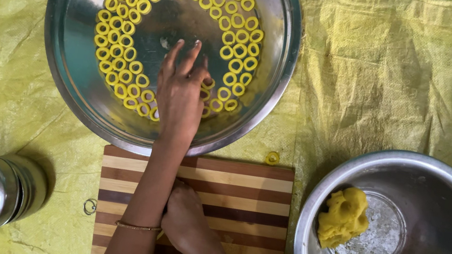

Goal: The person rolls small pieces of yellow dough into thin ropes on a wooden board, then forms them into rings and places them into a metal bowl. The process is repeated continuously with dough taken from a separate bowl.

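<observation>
Left hand (181, 93) reaching into the steel plate (70, 50), fingers spread over dough rings (125, 40), right hand (184, 217) resting curled on the striped board (250, 202), grip unclear.

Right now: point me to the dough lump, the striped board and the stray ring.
dough lump (344, 217), head view, middle of the lump
striped board (245, 198), head view, bare right half
stray ring (272, 158), head view, on its rim
</observation>
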